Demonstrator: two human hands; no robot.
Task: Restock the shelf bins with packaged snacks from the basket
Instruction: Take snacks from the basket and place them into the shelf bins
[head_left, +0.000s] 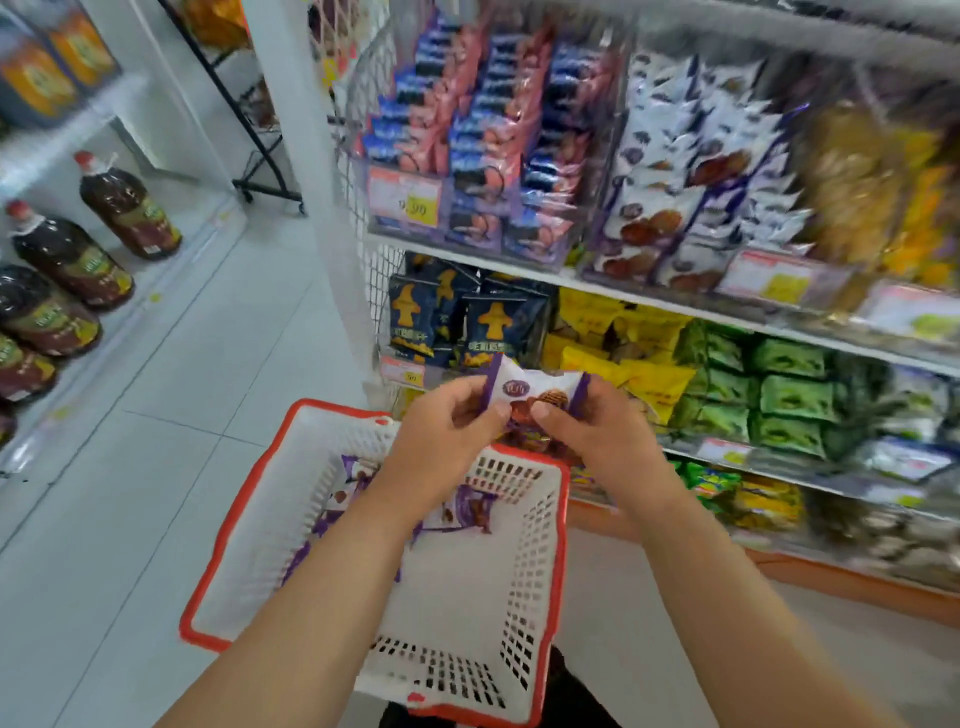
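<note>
— Several dark brown plastic bottles with red caps (130, 208) line the white shelf at the far left, do we agree?

— We do. Right of them we see pale floor tiles (208, 353), then a black metal stand (260, 156) further off.

— Nearer to us sits the white perforated plastic basket with a red rim (530, 561). What do we see inside it?

— We see a few white-and-purple snack packets lying in the basket (467, 506), partly hidden behind our left forearm.

— And the hands?

— Our left hand (447, 431) is above the basket's far edge, fingers curled, thumb and fingertips pinching the left end of a small white packet with purple ends and a brown biscuit picture (540, 397). Our right hand (597, 436) pinches the packet's right end, thumb on its front, fingers curled behind.

— So where is the packet?

— Held between both hands, above the basket's far rim and in front of the lower shelf, touching no bin.

— And further right?

— We see clear plastic bins on the upper shelf: one with blue-and-pink packets (467, 140), then a bin of white-and-purple packets like ours (691, 171), then yellowish packs (872, 187), blurred. Below are dark blue bags with an orange figure (488, 322), yellow bags (623, 343) and green packets (779, 395).
</note>
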